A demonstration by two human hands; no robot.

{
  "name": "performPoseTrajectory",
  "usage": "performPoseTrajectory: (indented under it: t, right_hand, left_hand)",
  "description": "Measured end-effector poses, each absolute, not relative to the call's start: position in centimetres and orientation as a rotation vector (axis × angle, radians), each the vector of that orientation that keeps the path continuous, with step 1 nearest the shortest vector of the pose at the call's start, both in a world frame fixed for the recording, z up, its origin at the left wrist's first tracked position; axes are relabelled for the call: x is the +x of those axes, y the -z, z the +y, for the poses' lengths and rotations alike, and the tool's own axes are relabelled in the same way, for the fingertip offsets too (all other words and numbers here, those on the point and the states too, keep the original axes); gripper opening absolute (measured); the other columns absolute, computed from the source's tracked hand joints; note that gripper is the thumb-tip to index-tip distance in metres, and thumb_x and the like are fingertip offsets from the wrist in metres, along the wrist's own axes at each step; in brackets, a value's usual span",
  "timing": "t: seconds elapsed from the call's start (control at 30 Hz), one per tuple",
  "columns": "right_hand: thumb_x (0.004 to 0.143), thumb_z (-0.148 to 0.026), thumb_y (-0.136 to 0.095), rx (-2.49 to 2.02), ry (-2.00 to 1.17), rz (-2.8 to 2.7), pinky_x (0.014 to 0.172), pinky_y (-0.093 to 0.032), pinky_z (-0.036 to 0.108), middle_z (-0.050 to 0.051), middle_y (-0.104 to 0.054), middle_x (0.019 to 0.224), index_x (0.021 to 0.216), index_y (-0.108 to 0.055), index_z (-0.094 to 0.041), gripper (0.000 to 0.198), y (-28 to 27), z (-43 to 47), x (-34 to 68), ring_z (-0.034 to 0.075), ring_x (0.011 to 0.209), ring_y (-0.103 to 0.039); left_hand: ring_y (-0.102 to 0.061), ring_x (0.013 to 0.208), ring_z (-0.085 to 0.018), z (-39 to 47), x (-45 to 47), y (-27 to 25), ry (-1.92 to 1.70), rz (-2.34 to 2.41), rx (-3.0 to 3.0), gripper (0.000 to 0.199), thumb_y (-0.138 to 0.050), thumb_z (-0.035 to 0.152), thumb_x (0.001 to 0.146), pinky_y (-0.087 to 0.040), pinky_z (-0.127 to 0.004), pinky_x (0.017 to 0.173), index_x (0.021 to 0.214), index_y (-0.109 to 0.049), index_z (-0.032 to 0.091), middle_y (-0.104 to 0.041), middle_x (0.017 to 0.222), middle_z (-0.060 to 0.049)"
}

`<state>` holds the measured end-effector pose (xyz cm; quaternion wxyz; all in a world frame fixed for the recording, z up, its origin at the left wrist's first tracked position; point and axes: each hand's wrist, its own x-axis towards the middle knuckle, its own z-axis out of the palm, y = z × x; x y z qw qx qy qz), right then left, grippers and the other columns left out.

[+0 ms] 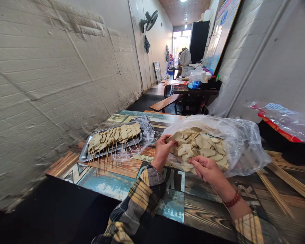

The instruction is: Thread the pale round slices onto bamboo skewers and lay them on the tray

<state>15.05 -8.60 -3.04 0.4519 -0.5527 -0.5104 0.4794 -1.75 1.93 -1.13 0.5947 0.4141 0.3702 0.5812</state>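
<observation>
My left hand (163, 151) is at the near left edge of an open clear plastic bag (246, 145), its fingers pinching a thin beige slice (173, 137). Many more flat, rounded beige slices (205, 146) lie heaped in the bag's mouth; I cannot tell what food they are. Just in front of the heap, my right hand (205, 169) is closed around a thin bamboo skewer (218, 196), whose shaft runs back under the wrist. The skewer's tip is hard to make out. To the left, a metal tray (83, 156) holds rows of threaded slices (114, 136), with bare stick ends pointing toward me.
Loose bamboo skewers (276, 195) lie at the right of the patterned table (104, 183). Behind them is a dark container (277, 134) with red-edged plastic packaging (279, 127). A crumpled plastic bag (146, 127) touches the tray. Farther off are a bench (166, 102) and a cluttered table (195, 91).
</observation>
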Motion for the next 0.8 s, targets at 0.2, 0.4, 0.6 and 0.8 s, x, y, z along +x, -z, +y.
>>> performPoseTrajectory:
  t: [0.2, 0.4, 0.6, 0.8]
  right_hand:
    - [0.083, -0.057, -0.065, -1.395, -1.194, -1.253, 0.038, -0.019, 0.024, -0.008, -0.046, 0.043, 0.080, -0.067, -0.020, 0.037, 2.72, -8.65, 15.01, 0.008, 0.035, -0.030]
    - [0.082, -0.058, -0.066, -1.404, -1.201, -1.257, 0.038, -0.018, 0.025, -0.008, -0.045, 0.042, 0.076, -0.064, -0.022, 0.037, 2.61, -8.51, 15.03, 0.008, 0.035, -0.030]
    - [0.081, -0.060, -0.067, -1.373, -1.179, -1.248, 0.039, -0.019, 0.026, -0.007, -0.046, 0.042, 0.078, -0.066, -0.022, 0.038, 3.04, -8.29, 15.04, 0.009, 0.036, -0.031]
    - [0.084, -0.059, -0.065, -1.351, -1.165, -1.238, 0.038, -0.020, 0.024, -0.008, -0.045, 0.044, 0.083, -0.067, -0.020, 0.039, 3.23, -8.42, 15.08, 0.009, 0.037, -0.031]
  left_hand:
    - [-0.061, 0.060, -0.013, 1.71, -1.79, 1.03, -1.351, 0.908, 1.051, 0.021, -0.080, 0.023, 0.061, -0.043, -0.023, 0.060, 0.077, -0.067, 0.017, -0.066, 0.065, 0.003]
    - [-0.057, 0.063, -0.012, 1.85, -1.96, 1.35, -1.345, 0.938, 1.160, 0.019, -0.081, 0.025, 0.063, -0.041, -0.022, 0.060, 0.076, -0.069, 0.017, -0.065, 0.068, 0.002]
    - [-0.058, 0.064, -0.012, 1.79, -1.81, 1.47, -1.295, 0.916, 1.175, 0.021, -0.083, 0.026, 0.063, -0.043, -0.023, 0.061, 0.076, -0.069, 0.016, -0.067, 0.070, 0.001]
    - [-0.057, 0.059, -0.010, 1.60, -1.73, 1.28, -1.222, 0.820, 1.005, 0.037, -0.089, 0.029, 0.055, -0.042, -0.021, 0.059, 0.079, -0.063, 0.017, -0.063, 0.068, 0.004]
